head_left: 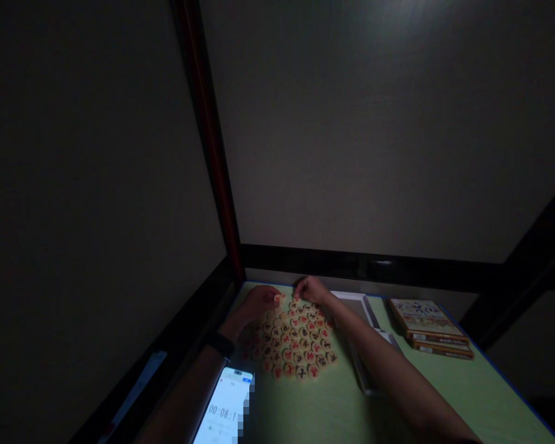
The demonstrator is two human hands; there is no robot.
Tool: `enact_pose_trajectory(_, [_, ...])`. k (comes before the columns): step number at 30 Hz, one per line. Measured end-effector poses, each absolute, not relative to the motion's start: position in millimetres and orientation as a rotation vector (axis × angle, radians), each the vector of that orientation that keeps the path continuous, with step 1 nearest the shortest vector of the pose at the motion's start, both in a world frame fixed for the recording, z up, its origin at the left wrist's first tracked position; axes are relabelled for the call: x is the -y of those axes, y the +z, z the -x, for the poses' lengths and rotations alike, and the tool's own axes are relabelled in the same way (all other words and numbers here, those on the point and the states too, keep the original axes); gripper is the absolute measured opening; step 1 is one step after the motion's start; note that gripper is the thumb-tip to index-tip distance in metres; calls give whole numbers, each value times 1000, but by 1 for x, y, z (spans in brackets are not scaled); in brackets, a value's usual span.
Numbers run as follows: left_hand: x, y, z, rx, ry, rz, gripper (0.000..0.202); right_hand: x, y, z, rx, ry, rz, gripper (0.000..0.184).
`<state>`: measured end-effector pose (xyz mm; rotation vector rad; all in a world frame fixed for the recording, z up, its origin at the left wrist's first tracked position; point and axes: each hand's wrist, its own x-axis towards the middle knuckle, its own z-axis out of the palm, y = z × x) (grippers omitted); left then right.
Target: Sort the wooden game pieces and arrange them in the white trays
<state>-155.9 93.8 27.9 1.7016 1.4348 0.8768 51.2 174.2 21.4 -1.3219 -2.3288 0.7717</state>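
Note:
Round wooden Chinese chess pieces [295,345] with red and black characters lie packed side by side on a light green table. At the far left of this cluster, my left hand [261,301] pinches one pale xiangqi piece [277,298] in its fingertips. My right hand [311,288] is at the far edge of the pieces, its fingers closed and pointing down. A small pale piece seems to be at those fingertips, mostly hidden. A dark band circles my left wrist. Part of the cluster's left side is hidden by my left hand and arm.
A phone [226,407] showing a running timer is near my left forearm. Grey trays with white rims [369,311] lie partly under my right forearm. Stacked flat boxes [430,327] stand at the right. Walls close in behind and left of the table [305,410].

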Motion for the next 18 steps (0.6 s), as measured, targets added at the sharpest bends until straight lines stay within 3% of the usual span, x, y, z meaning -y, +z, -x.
enact_pose_trajectory(5, [-98, 26, 146, -1424, 927, -1654, 18, -171, 26, -54, 2255, 826, 1264, 24])
enact_pose_trajectory(12, [-107, 20, 116, -1413, 1095, -1461, 32, -156, 36, -54, 2188, 1010, 1137, 25])
enact_pose_trajectory(18, [-105, 17, 118, -1373, 1112, -1550, 34, -160, 32, -71, 2211, 927, 1223, 21])
